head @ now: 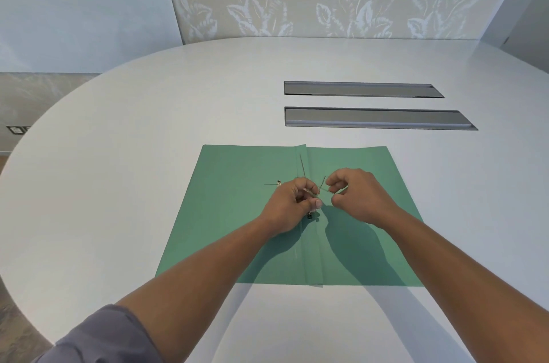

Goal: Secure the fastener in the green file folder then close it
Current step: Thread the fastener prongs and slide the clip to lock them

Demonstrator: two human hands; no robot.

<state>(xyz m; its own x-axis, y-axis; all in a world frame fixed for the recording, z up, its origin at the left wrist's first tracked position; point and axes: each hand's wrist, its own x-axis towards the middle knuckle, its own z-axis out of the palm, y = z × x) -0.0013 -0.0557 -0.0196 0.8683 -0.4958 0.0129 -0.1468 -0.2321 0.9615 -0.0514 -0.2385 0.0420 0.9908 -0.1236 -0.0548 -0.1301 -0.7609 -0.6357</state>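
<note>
On the white table, head view: green file folder lies open and flat, both covers spread to either side of the central spine crease, its near edge close to the person. Left hand is closed in a pinch over the spine, thumb and fingers gripping part of the thin metal fastener; right hand is also closed in a pinch, thumb and forefinger holding a slender prong just beside the left. One prong stands tilted up beyond the left hand, another slants between the two hands; neither lies flat against the folder. A small metal piece with a thin wire rests on the left cover, just beside the left hand; whether it belongs to the fastener cannot be told. A dark fitting shows at the spine under the left hand. No papers are visible inside the folder. Two recessed slots sit in the table beyond the folder, well apart from the work. Judged stage: fastening in progress, prongs handled but not yet bent down and locked. Remaining: flatten and secure the prongs, then fold one cover over the other to close the folder
</note>
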